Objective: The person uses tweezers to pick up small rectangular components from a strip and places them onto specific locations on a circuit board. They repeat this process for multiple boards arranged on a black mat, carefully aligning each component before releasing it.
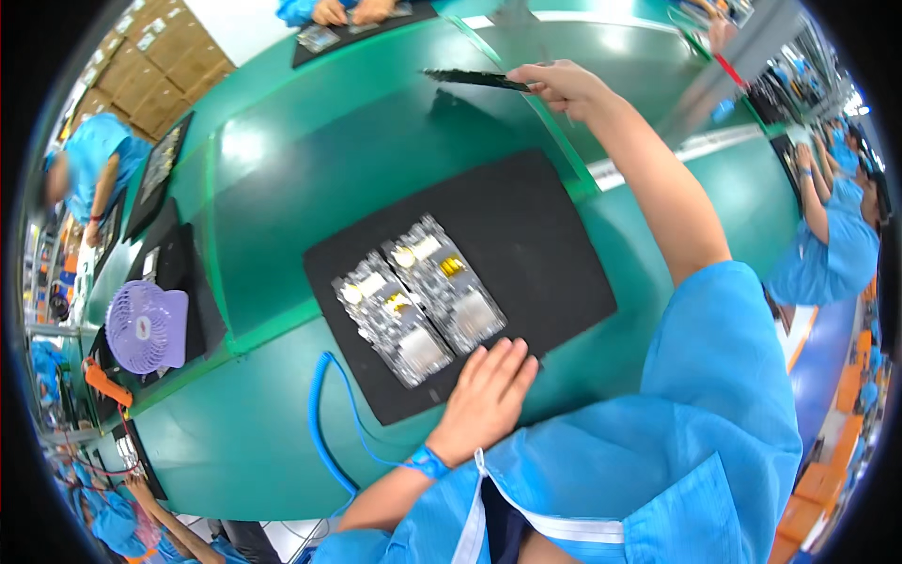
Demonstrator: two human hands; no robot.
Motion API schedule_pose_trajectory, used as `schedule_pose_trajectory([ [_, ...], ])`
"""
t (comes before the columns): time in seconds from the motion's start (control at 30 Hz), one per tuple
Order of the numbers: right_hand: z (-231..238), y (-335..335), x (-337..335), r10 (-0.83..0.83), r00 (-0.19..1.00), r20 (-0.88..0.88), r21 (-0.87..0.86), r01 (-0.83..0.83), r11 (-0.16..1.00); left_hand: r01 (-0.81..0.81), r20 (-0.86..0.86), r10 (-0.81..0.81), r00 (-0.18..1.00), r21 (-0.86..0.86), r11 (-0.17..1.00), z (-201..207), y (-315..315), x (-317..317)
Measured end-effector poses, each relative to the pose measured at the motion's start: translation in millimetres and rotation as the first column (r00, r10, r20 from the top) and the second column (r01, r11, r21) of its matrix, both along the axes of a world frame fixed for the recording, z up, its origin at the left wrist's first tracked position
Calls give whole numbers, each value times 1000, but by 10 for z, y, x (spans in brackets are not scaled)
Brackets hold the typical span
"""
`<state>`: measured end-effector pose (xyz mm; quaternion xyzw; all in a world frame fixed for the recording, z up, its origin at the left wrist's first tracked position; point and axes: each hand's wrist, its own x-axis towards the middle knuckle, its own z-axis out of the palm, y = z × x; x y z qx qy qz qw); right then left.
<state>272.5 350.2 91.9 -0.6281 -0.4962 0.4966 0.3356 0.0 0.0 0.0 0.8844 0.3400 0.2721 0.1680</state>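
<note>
Two populated circuit boards [449, 282] lie side by side on a black mat [554, 235]. They carry silver metal parts and yellow patches. My left hand [486, 395] rests flat at the mat's near edge, fingers stretched out, its fingertips just below the boards. It holds nothing, and a blue wrist strap [427, 462] circles that wrist. Far out to the upper right, my right hand [564, 86] pinches one end of a thin, flat black piece [474, 79] held above the bench. That piece shows nearly edge-on, so its kind is unclear.
A blue coiled cord [319, 414] runs from the strap over the green bench [254, 442]. At left stand a purple fan [146, 326] and an orange-handled tool [108, 383]. Another person's hands [352, 11] work at the far edge. A co-worker [832, 235] sits at right.
</note>
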Motion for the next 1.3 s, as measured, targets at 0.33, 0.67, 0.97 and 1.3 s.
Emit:
schedule_pose_trajectory([
  [0.33,-588,-3519,-423,-224,820,527,444,-41,895,-110,169,125,978,-96,989,179,-44,13],
  [0.67,-436,-3228,49,-238,752,615,638,-298,710,-141,-16,141,990,24,990,321,-52,233],
  [0.97,-670,-3033,170,-8,805,593,682,-497,536,-185,182,224,957,-210,960,486,354,516],
  [1.3,-730,-3049,56,-40,756,654,745,-633,212,98,301,419,856,-892,441,535,570,801],
])
